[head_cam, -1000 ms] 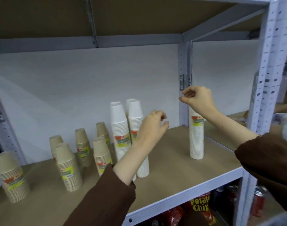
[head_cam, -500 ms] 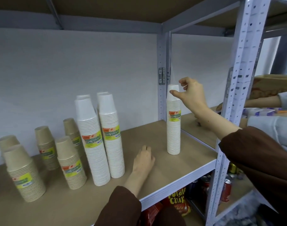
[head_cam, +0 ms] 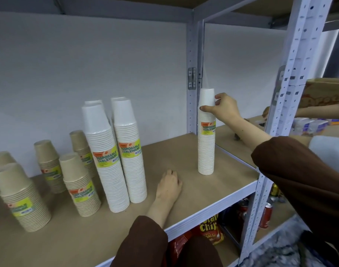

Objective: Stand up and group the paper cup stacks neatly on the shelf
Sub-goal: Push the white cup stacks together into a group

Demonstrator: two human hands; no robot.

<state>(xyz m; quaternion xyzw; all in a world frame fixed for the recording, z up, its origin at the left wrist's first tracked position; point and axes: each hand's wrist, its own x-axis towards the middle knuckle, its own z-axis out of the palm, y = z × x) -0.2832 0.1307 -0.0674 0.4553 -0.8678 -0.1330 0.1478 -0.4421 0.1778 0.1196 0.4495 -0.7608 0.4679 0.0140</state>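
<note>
A lone white cup stack (head_cam: 206, 143) stands upright near the shelf's right end. My right hand (head_cam: 223, 109) pinches its top between thumb and fingers. A group of tall white cup stacks (head_cam: 116, 151) stands in the middle of the shelf board (head_cam: 184, 151), two in front and more behind them. Several shorter brown cup stacks (head_cam: 80, 184) stand to the left. My left hand (head_cam: 169, 185) rests flat on the board between the white group and the lone stack, holding nothing.
A grey upright post (head_cam: 192, 74) stands behind the lone stack and a perforated front post (head_cam: 287, 93) to its right. Another person's arm and hand (head_cam: 318, 110) reach in on the neighbouring shelf. Chip bags (head_cam: 211, 230) and cans (head_cam: 265, 215) sit below.
My left hand dropped from mid-air onto the shelf board. My right hand came down from above the lone white stack and took hold of its top. The view shifted right.
</note>
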